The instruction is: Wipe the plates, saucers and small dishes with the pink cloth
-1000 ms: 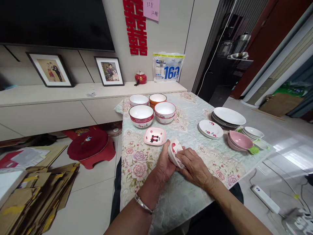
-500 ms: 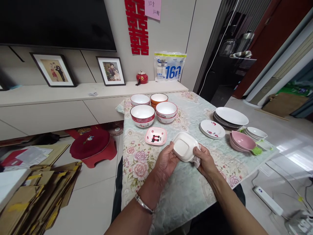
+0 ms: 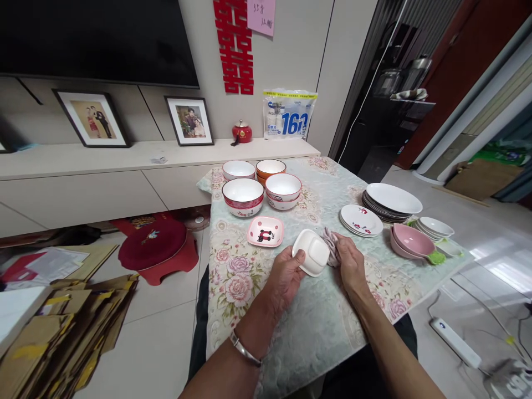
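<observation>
My left hand [image 3: 286, 273] grips a small white dish [image 3: 311, 253] by its left edge, thumb on the underside that faces me. Bunched in my right hand [image 3: 349, 260] is a greyish-pink cloth [image 3: 332, 246], close against the dish's right edge. On the table just beyond my left hand lies a pink-rimmed dish [image 3: 265, 231] with a black cat picture. Behind it stand several stacked bowls, among them a red-banded bowl [image 3: 243, 197], a white bowl with a red rim [image 3: 283, 191] and an orange bowl [image 3: 270, 169].
On the right of the flowered tablecloth [image 3: 239, 277] are flowered plates [image 3: 361, 220], a stack of large plates [image 3: 393, 199], pink bowls [image 3: 409, 241] and small white dishes [image 3: 434, 227]. A red stool [image 3: 155, 246] and flattened cardboard [image 3: 70, 327] are on the floor at left.
The right hand has come off the dish and moved slightly right with the cloth, which shows more now. The dish has turned and tilted in the left hand, whose thumb lies over its underside.
</observation>
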Action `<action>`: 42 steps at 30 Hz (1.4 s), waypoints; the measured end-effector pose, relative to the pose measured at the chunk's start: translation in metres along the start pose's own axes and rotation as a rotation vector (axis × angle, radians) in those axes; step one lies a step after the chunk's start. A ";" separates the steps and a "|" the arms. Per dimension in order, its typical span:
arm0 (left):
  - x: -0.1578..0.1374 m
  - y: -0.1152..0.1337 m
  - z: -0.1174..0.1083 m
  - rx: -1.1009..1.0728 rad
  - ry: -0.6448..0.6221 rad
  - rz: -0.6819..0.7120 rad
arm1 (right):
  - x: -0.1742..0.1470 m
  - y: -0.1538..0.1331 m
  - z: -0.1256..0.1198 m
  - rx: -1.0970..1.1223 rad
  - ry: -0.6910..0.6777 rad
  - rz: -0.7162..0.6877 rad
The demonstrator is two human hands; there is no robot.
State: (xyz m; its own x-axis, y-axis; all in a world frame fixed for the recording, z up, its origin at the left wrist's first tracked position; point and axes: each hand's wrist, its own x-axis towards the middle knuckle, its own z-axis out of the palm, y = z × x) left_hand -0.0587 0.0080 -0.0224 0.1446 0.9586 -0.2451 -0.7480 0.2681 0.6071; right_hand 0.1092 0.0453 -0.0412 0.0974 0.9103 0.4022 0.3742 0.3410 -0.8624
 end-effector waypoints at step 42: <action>0.002 -0.007 0.002 -0.030 0.013 -0.036 | 0.014 -0.010 0.010 -0.205 -0.092 0.022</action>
State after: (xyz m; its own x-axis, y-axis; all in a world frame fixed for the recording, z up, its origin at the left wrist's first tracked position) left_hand -0.0521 0.0085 -0.0255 0.1631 0.9470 -0.2766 -0.7614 0.2991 0.5751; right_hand 0.0973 0.0568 -0.0303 0.0264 0.9378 0.3462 0.5535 0.2747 -0.7862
